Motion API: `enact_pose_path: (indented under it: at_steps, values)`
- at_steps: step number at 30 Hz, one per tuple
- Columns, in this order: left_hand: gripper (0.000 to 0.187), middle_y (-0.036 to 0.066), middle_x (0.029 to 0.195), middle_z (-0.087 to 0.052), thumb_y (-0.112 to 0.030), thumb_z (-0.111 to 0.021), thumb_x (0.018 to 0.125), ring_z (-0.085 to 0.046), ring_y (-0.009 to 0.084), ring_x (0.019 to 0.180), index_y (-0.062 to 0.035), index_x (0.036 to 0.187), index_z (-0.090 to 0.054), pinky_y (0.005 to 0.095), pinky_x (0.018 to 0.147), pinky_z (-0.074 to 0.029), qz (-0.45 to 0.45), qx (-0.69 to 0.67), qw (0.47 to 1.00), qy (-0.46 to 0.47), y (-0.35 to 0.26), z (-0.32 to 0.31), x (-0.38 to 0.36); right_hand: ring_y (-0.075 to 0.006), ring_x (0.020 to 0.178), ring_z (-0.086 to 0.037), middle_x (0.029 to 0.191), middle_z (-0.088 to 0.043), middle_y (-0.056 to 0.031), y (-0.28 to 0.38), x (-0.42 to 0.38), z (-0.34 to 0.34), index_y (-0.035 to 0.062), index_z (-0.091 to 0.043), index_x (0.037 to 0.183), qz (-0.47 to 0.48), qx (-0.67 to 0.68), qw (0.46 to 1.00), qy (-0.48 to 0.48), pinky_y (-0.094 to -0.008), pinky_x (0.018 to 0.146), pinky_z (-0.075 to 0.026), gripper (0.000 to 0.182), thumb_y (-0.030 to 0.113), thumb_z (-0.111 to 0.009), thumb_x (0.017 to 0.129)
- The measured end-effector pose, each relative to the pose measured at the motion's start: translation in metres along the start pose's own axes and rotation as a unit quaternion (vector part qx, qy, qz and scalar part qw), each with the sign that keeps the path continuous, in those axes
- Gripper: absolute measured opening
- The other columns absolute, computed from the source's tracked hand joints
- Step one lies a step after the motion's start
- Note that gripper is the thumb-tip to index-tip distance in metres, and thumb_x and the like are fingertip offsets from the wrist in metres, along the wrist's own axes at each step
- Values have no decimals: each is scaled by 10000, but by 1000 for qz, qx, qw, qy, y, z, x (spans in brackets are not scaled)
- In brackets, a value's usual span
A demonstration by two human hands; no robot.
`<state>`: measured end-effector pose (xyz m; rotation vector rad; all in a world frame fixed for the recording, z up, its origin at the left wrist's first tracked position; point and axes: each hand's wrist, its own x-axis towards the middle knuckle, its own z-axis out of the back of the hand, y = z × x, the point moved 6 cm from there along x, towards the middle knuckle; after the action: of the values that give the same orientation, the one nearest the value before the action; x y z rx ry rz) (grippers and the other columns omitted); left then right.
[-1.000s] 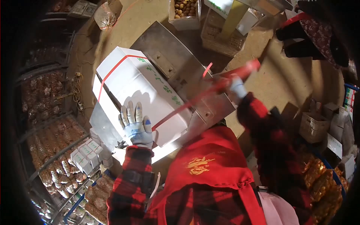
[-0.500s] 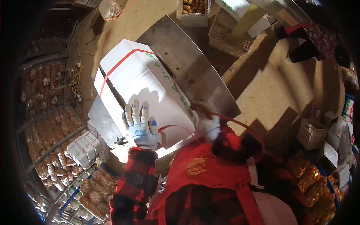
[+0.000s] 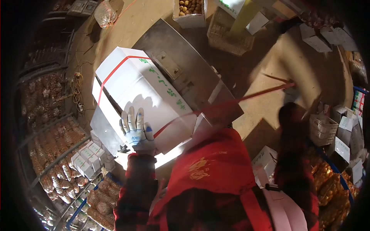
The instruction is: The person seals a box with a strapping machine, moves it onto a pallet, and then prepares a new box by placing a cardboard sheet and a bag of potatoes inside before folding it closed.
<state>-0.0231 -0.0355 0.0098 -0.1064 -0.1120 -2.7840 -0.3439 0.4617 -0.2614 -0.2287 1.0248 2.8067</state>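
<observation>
A long white box (image 3: 148, 92) with green writing lies on a metal machine table (image 3: 192, 65). One red strap (image 3: 117, 69) crosses its far end. My left hand (image 3: 135, 131), in a white glove with blue fingertips, rests flat on the near part of the box, fingers spread. A second red strap (image 3: 250, 94) runs from the near end of the box out to the right, up to my right hand (image 3: 291, 95). That hand is pinched on the strap, dark and blurred by motion, well away from the box.
A crate of round produce (image 3: 190, 14) and a plastic basket (image 3: 230, 34) stand beyond the table. Stacked white boxes (image 3: 88, 157) and netted sacks (image 3: 102, 200) are at left. Another basket (image 3: 323, 129) is at right. A co-worker's dark sleeve (image 3: 290, 25) shows at upper right.
My right hand has moved from beside the box's near end far to the right, drawing the red strap out. My left hand stays on the box.
</observation>
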Motion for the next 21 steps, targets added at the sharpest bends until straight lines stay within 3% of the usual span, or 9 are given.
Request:
enact_pose_path:
  at_steps: [2,4,5,8,10,13,15,16,21]
  values:
    - [432,140,1342,-398,-280,-326,899,-332,366,1245,-113,1271,-470,492,1032,-213,-8,11,1000,3,1,1,-1,-241,755,-603,822,-628,-106,-87,41,53,46,-634,910,-90,-47,994,-27,-370,688,-484,237,245,-520,851]
    - [438,132,1348,-392,-287,-325,896,-321,361,1254,-120,1275,-464,492,1034,-207,-7,16,1000,8,3,-2,-2,-251,714,-600,785,-623,-110,-88,39,72,48,-632,890,-88,-81,993,3,-375,659,-485,225,243,-529,841]
    - [443,124,1352,-388,-297,-325,892,-311,353,1262,-128,1278,-461,489,1038,-198,0,16,1000,11,5,-5,-3,-237,704,-598,779,-622,-101,-88,40,68,43,-626,895,-92,7,996,22,-360,644,-483,217,233,-537,840]
    - [458,128,1355,-381,-323,-303,896,-308,358,1265,-130,1288,-442,492,1037,-200,-5,11,1000,-2,8,-9,-6,-197,673,-594,759,-617,-74,102,-65,11,28,-606,909,-113,375,905,166,-316,598,-479,197,205,-558,838]
    - [464,146,1355,-374,-335,-291,909,-318,371,1252,-116,1297,-421,500,1024,-226,-12,31,999,-1,11,-13,-7,-170,653,-590,746,-614,-56,198,-131,-40,18,-593,919,-116,471,832,270,-287,568,-476,189,187,-572,836]
    - [465,146,1353,-376,-354,-283,915,-323,372,1250,-120,1291,-424,498,1018,-232,-15,-7,1000,-21,9,-9,-6,-168,680,-601,743,-617,-65,262,-168,-125,14,-590,925,-41,418,834,359,-269,562,-476,156,112,-605,804]
    - [456,123,1353,-382,-344,-302,902,-312,358,1259,-132,1278,-449,502,1035,-201,-2,-17,1000,-20,12,-12,-8,-164,671,-599,739,-617,-68,250,-173,-186,23,-594,923,-66,404,843,350,-273,555,-474,136,87,-589,803]
    - [452,112,1352,-385,-338,-311,896,-307,351,1264,-139,1272,-462,504,1043,-186,5,-23,1000,-20,14,-14,-8,-161,667,-598,737,-617,-69,254,-176,-199,27,-596,922,-78,396,847,345,-275,552,-473,129,75,-582,802]
    - [444,139,1325,-416,-348,-304,914,-362,352,1232,-120,1264,-454,499,999,-249,-11,-13,999,-30,10,-6,-4,-155,628,-597,722,-617,-66,286,-189,-210,42,-601,926,54,175,931,316,-287,530,-473,131,56,-566,801]
